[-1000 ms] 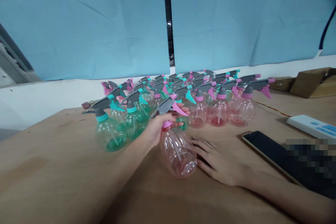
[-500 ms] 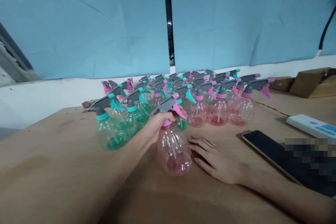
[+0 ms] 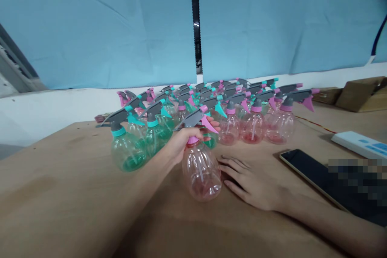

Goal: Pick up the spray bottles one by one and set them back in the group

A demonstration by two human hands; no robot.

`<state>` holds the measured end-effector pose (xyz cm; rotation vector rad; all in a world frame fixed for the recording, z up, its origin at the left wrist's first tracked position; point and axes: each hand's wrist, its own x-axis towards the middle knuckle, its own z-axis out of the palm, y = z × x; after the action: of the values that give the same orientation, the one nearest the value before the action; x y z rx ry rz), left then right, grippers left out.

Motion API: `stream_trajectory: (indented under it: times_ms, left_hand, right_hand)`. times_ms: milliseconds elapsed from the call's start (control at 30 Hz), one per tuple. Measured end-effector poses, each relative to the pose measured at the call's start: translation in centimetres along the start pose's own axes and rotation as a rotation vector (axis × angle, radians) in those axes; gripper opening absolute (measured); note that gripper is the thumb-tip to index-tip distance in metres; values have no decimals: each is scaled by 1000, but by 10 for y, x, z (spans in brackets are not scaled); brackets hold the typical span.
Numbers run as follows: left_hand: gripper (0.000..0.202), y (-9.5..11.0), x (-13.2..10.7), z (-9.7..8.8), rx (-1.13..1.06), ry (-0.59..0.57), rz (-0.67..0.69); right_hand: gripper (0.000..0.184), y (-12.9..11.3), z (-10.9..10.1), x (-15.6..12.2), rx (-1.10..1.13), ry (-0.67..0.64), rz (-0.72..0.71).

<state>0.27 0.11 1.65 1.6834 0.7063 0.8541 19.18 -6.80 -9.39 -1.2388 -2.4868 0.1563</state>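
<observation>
A clear pink spray bottle point(image 3: 202, 173) with a grey head and pink trigger stands nearest me on the table. My left hand point(image 3: 192, 136) is closed round its neck, the thumb in front and the fingers reaching behind the trigger. Just right of the bottle, my right hand point(image 3: 254, 183) lies palm down on the wood with its fingers spread, the fingertips close to the bottle's side. To the left stands a green spray bottle point(image 3: 128, 153) with a teal collar, and another green bottle point(image 3: 155, 141) is beside it. Behind the right hand is a row with a pink bottle point(image 3: 253, 127).
Several more pink and green spray bottles crowd the back of the wooden table point(image 3: 60, 185). At right lie a dark phone point(image 3: 314, 181), a white power strip point(image 3: 359, 144) and a cardboard box point(image 3: 361, 94). A blue sheet point(image 3: 121, 28) covers the wall.
The fingers of my left hand have straightened a little behind the trigger. The held bottle and my right hand stay about where they were; the view has shifted slightly.
</observation>
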Motion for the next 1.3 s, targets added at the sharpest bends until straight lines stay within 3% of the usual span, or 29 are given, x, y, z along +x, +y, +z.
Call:
stream_trajectory:
  times_ms: [133, 300, 567, 900, 1300]
  left_hand:
    - [67, 0, 0, 0, 40, 0, 4]
    - [57, -4, 1, -1, -64, 23, -1]
    - [23, -4, -1, 4, -279, 207, -53]
    - [48, -9, 3, -8, -337, 185, -5]
    - [51, -7, 1, 0, -334, 122, 18]
  right_hand:
    - [40, 0, -1, 0, 13, -9, 4]
    - [40, 1, 0, 0, 20, 1, -11]
    - [39, 1, 2, 0, -1, 24, -19]
    - [40, 3, 2, 0, -15, 4, -17]
    - [39, 1, 1, 0, -7, 22, -21]
